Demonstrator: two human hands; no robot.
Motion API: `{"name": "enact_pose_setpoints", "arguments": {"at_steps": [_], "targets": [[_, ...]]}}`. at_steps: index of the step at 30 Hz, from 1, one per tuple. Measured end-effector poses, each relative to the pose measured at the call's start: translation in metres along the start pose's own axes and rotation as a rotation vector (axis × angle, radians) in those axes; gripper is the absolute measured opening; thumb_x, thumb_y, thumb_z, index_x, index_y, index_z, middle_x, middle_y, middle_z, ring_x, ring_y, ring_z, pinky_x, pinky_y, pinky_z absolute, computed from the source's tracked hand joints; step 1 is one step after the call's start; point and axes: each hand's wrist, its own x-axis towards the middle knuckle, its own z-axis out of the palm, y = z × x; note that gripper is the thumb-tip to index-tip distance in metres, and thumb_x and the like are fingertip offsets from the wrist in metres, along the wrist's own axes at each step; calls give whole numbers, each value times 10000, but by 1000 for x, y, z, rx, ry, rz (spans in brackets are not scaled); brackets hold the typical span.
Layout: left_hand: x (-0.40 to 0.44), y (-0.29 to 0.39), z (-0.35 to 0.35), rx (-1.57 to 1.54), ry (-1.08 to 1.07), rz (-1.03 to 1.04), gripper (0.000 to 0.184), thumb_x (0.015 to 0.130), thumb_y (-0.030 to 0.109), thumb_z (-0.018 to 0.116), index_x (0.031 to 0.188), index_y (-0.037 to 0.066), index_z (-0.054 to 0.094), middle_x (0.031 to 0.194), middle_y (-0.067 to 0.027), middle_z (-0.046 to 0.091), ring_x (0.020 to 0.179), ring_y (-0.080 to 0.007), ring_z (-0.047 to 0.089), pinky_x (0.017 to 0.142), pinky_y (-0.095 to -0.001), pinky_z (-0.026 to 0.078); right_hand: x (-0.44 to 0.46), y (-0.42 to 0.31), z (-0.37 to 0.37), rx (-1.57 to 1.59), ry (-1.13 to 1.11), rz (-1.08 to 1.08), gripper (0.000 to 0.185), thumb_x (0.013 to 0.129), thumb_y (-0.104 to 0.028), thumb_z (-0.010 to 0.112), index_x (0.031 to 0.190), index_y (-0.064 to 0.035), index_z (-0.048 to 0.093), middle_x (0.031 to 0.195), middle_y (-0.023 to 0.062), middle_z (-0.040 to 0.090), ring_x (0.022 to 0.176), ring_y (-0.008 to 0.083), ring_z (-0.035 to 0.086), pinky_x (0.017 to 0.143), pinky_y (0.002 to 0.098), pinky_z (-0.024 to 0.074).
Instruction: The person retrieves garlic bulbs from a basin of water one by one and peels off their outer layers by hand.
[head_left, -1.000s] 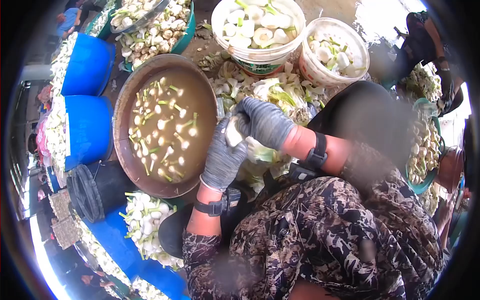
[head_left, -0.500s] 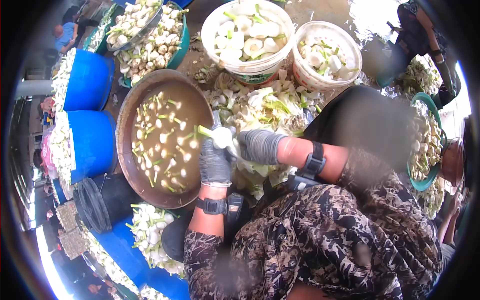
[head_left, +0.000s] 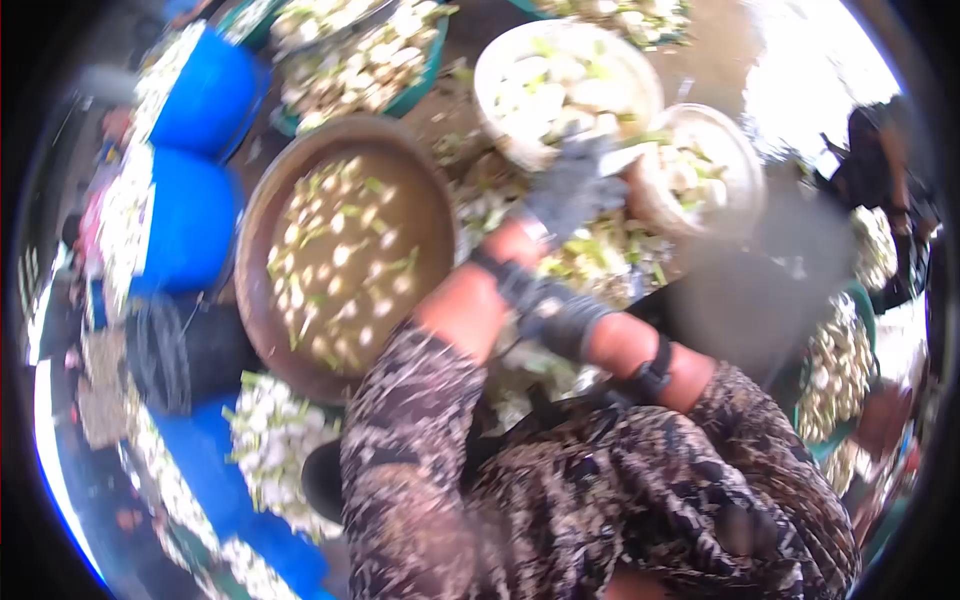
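My left hand, in a grey glove, reaches out between the two white buckets, its blurred fingers spread. Beside its fingertips is a smeared white garlic bulb; contact with the fingers is unclear. The larger bucket holds big white bulbs with green stem stubs, and the smaller bucket holds similar ones. My right hand, gloved too, stays low near my lap, partly behind my left wrist. Its fingers are hidden, so what they hold does not show. Peeled skins and leaves lie beneath my hands.
A wide brown basin of murky water with floating bulbs stands at left. Beyond it are blue tubs heaped with garlic and a black bucket. Green basins of bulbs sit at right, where another person is partly visible.
My left hand has moved from beside the brown basin up and right to the buckets, its fingers opening from around the garlic bulb. My right hand is now lower. The view has shifted.
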Motion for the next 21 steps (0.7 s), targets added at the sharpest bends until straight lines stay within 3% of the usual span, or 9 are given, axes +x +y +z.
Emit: {"name": "enact_pose_setpoints", "arguments": {"at_steps": [1, 4, 6, 9, 10, 11, 14, 20, 21], "targets": [[11, 5, 15, -282, 53, -8, 553, 1015, 246, 450, 1448, -10, 222, 1209, -116, 523, 913, -178, 613, 751, -345, 561, 0, -15, -20, -4, -21, -31, 222, 828, -195, 634, 1017, -90, 683, 1005, 146, 687, 911, 267, 638, 813, 363, 507], [3, 2, 11, -18, 38, 66, 634, 962, 235, 571, 1448, -6, 242, 1168, -120, 536, 874, -138, 579, 715, -312, 540, -2, -18, -36, 217, 65, -179, 211, 828, -245, 627, 956, -83, 672, 900, 154, 690, 811, 324, 652, 745, 403, 516], [-19, -21, -25, 78, 99, 44, 516, 943, 228, 582, 1364, 13, 374, 1058, -77, 560, 818, -112, 564, 683, -283, 520, 4, -28, -47, 58, -44, -131, 226, 833, -266, 618, 938, -71, 666, 865, 163, 688, 795, 345, 656, 731, 421, 518], [-69, -87, -121, 347, 501, -59, 369, 915, 218, 599, 1238, 42, 572, 893, -12, 598, 734, -73, 541, 634, -239, 490, 9, -46, -51, -317, -334, 231, 251, 847, -296, 601, 914, -60, 655, 814, 177, 676, 779, 380, 650, 716, 452, 518], [-97, -100, -153, 718, 664, 1, 337, 917, 251, 567, 1178, 46, 622, 950, -60, 643, 800, -139, 597, 724, -284, 512, 9, -48, -51, -302, -289, 217, 251, 849, -299, 598, 903, -59, 650, 800, 180, 673, 777, 380, 651, 707, 458, 517], [-121, -122, -186, 782, 766, -234, 356, 913, 283, 544, 1165, 46, 631, 1031, -127, 668, 922, -200, 628, 851, -320, 496, 9, -48, -50, -289, -244, 203, 252, 851, -302, 596, 892, -58, 645, 787, 183, 670, 774, 380, 652, 698, 464, 517], [-179, -182, -278, 798, 739, -702, 392, 849, 193, 541, 1220, 93, 619, 1197, -185, 633, 1079, -283, 616, 933, -349, 472, 14, -46, -44, -253, -243, 206, 245, 845, -300, 606, 891, -60, 633, 794, 182, 666, 776, 386, 647, 704, 471, 514], [-200, -230, -274, 1084, 341, -1028, 519, 816, 214, 617, 1303, 45, 554, 1381, -179, 508, 1276, -317, 486, 1095, -359, 365, 24, -53, -39, -205, -247, 206, 254, 847, -306, 609, 910, -61, 622, 827, 187, 667, 794, 392, 644, 724, 481, 507], [-230, -353, -328, 1328, 116, -779, 441, 864, 248, 556, 1280, 104, 576, 1369, -174, 513, 1280, -338, 475, 1073, -399, 390, 25, -55, -38, -213, -262, 217, 255, 849, -308, 607, 911, -62, 624, 831, 185, 668, 801, 391, 644, 730, 480, 506]]}}
